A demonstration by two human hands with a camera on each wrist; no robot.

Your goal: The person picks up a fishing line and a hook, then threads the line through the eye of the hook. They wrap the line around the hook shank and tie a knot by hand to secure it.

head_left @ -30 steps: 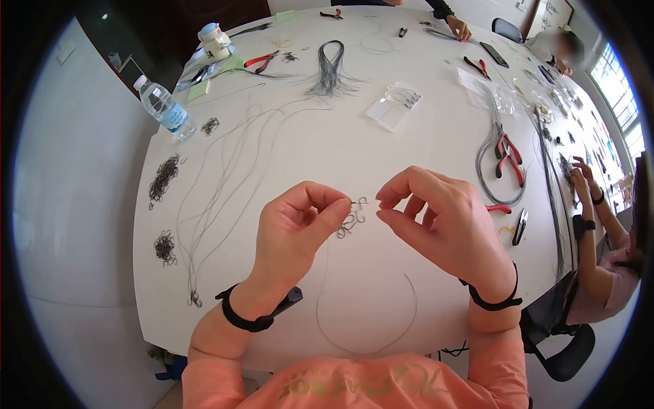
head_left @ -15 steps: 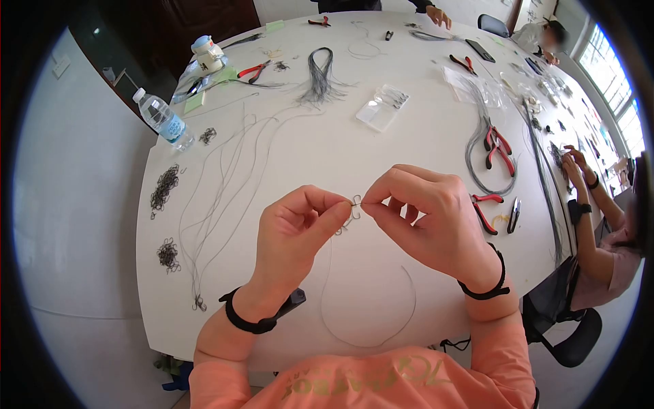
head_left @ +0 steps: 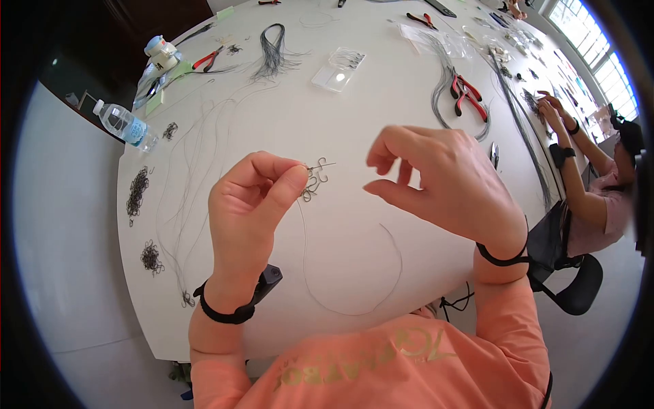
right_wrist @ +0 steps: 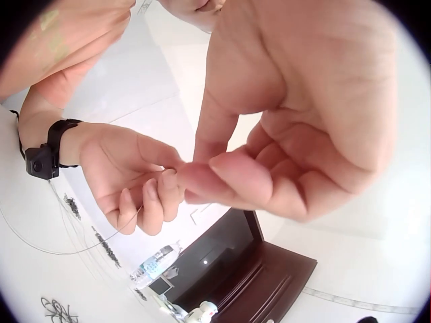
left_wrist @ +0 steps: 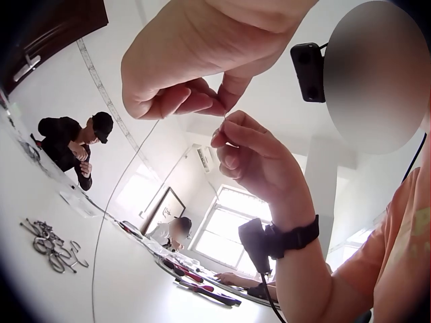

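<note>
My left hand [head_left: 255, 194] pinches a thin grey wire [head_left: 304, 255] between thumb and index finger; a short end pokes out past the fingertips. From this hand the wire runs down and curves in a wide loop over the table. Small metal fish hooks [head_left: 312, 187] lie in a loose cluster just beyond the left fingertips, and in the left wrist view the hooks [left_wrist: 54, 249] lie on the white top. To the right, my right hand [head_left: 436, 167] hovers apart in the head view, thumb and index finger spread with nothing visible between them.
Dark hook piles [head_left: 136, 194] and long loose wires [head_left: 194, 177] lie at left, near a water bottle [head_left: 126, 127]. Further back are a wire bundle [head_left: 272, 54] and a clear plastic box [head_left: 334, 78]. Red-handled pliers [head_left: 466, 99] lie at right, where another person [head_left: 589, 184] sits.
My right fingers came in to the wire's end beside the left fingertips, then drew away to the right and parted. The left hand keeps its pinch. The head view has shifted.
</note>
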